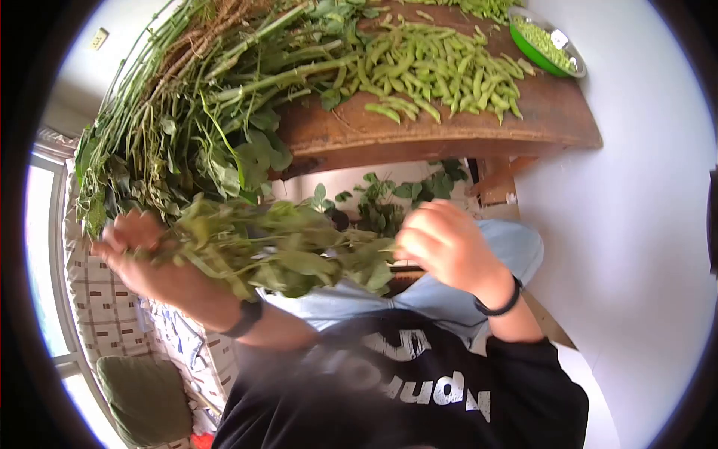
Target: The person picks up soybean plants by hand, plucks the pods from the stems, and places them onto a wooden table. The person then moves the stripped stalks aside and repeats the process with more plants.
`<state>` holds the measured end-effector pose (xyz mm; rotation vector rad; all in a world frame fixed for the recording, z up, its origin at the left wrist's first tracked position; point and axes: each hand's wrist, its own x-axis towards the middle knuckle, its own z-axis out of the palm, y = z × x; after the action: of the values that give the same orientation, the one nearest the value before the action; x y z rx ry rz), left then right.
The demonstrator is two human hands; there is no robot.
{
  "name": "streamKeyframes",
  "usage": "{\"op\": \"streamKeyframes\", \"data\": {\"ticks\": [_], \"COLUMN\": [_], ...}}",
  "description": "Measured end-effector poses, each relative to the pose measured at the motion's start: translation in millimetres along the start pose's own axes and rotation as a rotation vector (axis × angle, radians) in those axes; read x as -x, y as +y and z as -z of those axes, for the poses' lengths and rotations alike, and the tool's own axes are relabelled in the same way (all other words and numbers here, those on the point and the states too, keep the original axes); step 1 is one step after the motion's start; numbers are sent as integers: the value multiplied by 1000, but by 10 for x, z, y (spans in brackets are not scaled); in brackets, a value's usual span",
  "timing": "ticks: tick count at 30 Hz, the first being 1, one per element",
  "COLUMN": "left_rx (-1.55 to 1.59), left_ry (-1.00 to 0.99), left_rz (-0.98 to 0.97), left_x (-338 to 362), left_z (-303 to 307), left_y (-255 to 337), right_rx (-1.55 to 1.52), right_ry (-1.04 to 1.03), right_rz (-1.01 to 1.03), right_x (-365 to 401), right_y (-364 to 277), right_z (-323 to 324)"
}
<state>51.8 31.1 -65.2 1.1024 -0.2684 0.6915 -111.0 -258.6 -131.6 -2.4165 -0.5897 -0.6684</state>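
A leafy green soybean plant (pixel 299 258) stretches across my lap between both hands, smeared by motion. My left hand (pixel 138 243), also blurred, has its fingers curled round one end of the plant at the left. At the plant's right end my right hand (pixel 445 243) is closed, with the fingertips pinched against the leaves. What exactly lies between those fingertips is hidden. Beyond my hands, a pile of green soybean pods (pixel 441 67) lies on the wooden table (pixel 419 135).
A large heap of soybean stalks (pixel 224 97) with roots and leaves covers the table's left side and hangs over its edge. A green-sided bowl (pixel 535 56) of shelled beans stands at the far right corner. More leaves (pixel 381 202) lie below the table. A white wall rises at right.
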Motion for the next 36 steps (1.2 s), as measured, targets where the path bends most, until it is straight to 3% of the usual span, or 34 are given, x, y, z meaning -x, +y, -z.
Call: {"op": "streamKeyframes", "data": {"ticks": [2,4,5,7,8,10,14,18,21,24,29,33,36], "left_rx": [152,-57,104,148,197,237,289,535,757,821,937,1053,941], "left_ry": [16,11,-157,-106,-48,-7,-135,-365,-408,-268,-277,-358,-449], "left_rz": [40,-38,2,93,144,197,235,275,354,393,396,355,231], "left_x": [11,103,42,200,280,343,379,332,285,326,244,251,293], "left_z": [-56,-266,-169,-424,-556,-650,-583,-587,-496,-526,-445,-526,-565], "left_y": [90,67,-62,-118,-121,-105,-164,-174,-220,-151,-149,-96,-76], "right_rx": [146,211,262,470,584,501,-22,-298,-444,-421,-385,-333,-365], "right_ry": [143,408,545,610,526,417,497,473,533,496,505,469,392], "right_rz": [-64,-64,-78,-61,-25,-244,-350,-527,-653,-566,-441,-350,-346], "right_x": [28,-128,-229,-789,-978,-975,-508,11,226,318,199,129,-9], "right_y": [-124,-228,-263,183,478,521,53,-203,-342,-366,-439,-468,-559], "right_z": [434,637,683,572,498,274,-10,-228,-290,-245,-128,-106,-35]}}
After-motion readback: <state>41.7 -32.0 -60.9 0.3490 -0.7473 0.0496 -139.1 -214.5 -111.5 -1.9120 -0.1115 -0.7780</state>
